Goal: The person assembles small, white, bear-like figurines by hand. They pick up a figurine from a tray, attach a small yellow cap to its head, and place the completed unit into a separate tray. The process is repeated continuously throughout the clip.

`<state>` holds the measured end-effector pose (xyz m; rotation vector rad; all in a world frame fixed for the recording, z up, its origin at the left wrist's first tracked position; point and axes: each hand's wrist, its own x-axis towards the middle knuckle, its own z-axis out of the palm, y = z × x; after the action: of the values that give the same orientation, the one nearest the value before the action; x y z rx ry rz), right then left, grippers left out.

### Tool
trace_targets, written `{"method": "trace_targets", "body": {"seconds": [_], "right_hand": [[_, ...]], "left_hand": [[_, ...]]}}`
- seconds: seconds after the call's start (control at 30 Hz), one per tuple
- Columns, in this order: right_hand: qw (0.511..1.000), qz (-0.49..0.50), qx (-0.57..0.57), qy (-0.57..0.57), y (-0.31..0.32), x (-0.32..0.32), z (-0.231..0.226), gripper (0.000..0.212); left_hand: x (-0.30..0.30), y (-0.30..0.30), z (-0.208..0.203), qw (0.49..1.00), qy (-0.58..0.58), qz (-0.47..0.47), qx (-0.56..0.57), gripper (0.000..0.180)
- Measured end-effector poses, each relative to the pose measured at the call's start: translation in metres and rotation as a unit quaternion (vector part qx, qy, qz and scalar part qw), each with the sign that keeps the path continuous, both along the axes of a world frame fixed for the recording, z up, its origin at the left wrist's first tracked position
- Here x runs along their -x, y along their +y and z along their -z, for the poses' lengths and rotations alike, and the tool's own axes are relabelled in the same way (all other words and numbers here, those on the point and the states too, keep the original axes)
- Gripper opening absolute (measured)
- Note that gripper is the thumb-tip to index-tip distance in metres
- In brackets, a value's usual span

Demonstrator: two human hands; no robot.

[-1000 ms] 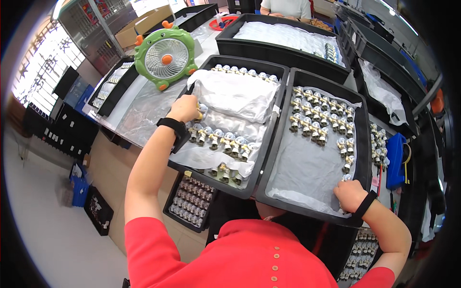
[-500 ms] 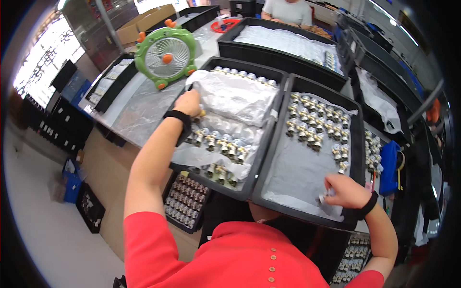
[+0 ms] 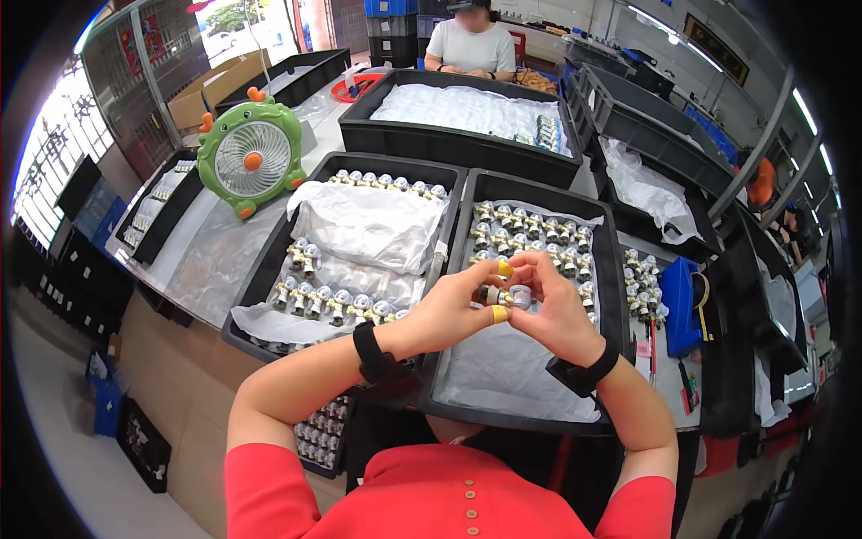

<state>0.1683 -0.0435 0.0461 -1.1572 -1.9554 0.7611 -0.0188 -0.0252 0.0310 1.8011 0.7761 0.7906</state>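
Head view: both hands hold a small metal fitting (image 3: 505, 296) lying crosswise.

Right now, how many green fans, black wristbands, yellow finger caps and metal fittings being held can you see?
Green fan: 1
Black wristbands: 2
Yellow finger caps: 2
Metal fitting being held: 1
Total: 6
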Motion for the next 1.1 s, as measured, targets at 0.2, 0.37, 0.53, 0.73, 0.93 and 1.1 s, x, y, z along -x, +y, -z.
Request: {"method": "trace_targets", "body": {"seconds": [0.2, 0.37, 0.53, 0.73, 0.93, 1.1], "right_hand": [[0.984, 0.010, 0.047, 0.169, 0.007, -0.008, 0.014, 0.042], [0.972, -0.007, 0.074, 0.223, 0.014, -0.011, 0.024, 0.039], [0.964, -0.004, 0.120, 0.236, 0.019, -0.014, 0.034, 0.039], [0.990, 0.013, 0.042, 0.136, 0.020, -0.012, 0.036, 0.040], [0.995, 0.016, -0.030, 0.091, 0.018, -0.009, 0.034, 0.041], [0.993, 0.009, -0.036, 0.114, 0.017, -0.008, 0.035, 0.041]], "left_hand": [[-0.010, 0.015, 0.017, 0.970, -0.123, 0.018, 0.210, 0.033], [-0.013, 0.019, 0.019, 0.954, -0.133, 0.012, 0.269, 0.029], [-0.010, 0.026, 0.032, 0.930, -0.161, 0.025, 0.328, 0.029], [-0.005, 0.025, 0.034, 0.926, -0.171, 0.017, 0.335, 0.031], [-0.004, 0.025, 0.038, 0.933, -0.174, 0.006, 0.316, 0.031], [-0.004, 0.027, 0.038, 0.917, -0.209, 0.014, 0.341, 0.037]]}}
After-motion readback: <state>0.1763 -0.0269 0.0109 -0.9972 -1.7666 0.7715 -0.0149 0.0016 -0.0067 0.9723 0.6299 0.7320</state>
